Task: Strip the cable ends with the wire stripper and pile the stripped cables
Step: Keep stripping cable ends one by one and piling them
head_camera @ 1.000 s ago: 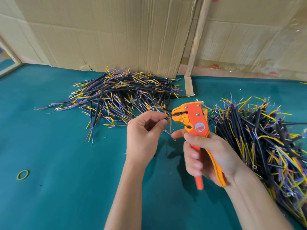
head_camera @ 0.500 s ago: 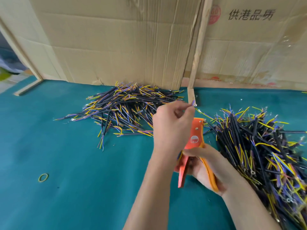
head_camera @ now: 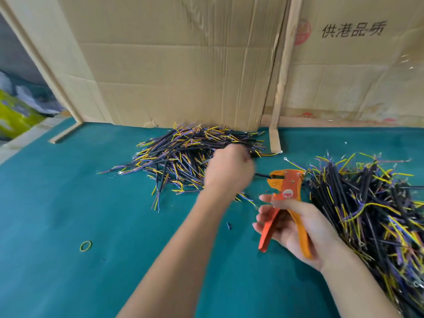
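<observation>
The left hand's fingers [head_camera: 246,157] are blurred, so whether they still pinch a cable cannot be told; the left hand [head_camera: 229,171] has swung from the wire stripper [head_camera: 285,191] over to the left pile of cables [head_camera: 183,157]. The right hand [head_camera: 296,228] keeps loosely curled fingers around the stripper's spread handles, beside the right pile [head_camera: 371,210] on the green surface [head_camera: 68,203].

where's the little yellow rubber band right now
In the head view the yellow rubber band lies on the green table at lower left, left of the left forearm.
</observation>
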Demonstrator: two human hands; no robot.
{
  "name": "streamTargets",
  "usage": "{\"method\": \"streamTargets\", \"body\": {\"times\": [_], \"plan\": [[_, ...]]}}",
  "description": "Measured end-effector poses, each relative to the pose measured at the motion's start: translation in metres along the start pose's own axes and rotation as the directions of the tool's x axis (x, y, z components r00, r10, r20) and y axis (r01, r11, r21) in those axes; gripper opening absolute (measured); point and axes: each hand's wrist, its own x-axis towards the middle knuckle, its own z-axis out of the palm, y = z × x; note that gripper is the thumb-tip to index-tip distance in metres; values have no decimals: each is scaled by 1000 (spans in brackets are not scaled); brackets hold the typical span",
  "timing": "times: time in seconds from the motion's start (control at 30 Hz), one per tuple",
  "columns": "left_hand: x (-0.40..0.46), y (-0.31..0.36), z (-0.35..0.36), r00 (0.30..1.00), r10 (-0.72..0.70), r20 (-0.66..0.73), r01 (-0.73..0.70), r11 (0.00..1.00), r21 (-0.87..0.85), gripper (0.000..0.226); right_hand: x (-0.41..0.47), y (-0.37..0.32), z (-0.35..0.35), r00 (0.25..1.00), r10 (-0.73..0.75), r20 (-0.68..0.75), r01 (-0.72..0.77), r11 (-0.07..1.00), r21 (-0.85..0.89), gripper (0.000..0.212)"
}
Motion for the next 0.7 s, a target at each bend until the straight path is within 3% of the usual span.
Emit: {"method": "streamTargets", "body": {"times": [0.1,0.2,0.27,0.43,0.6,0.7], "plan": [[-13,-63,-11,990,-135,-30,137,989,63,28,0,-1,1,1000,0,-29,1,1000,24,50],[-30,-95,3,998,-63,-3,63,998,30,27,-2,-2,4,1000,-6,-12,7,1000,20,49],[-36,-104,13,995,-39,-96,33,998,-57,21,-4,-3,6,1000,2,-7,-2,999,38,47],[-41,-97,32,947,-94,-307,13,967,-255,15,-4,-4,6,1000,11,-7,-11,999,39,46],[-53,-63,52,899,-177,-401,-50,868,-495,18,-2,-3,7,1000,8,-8,-7,1000,30,46],[-56,-55,59,897,-129,-423,-115,855,-505,21,0,-1,3,1000,-20,3,20,999,29,41]]}}
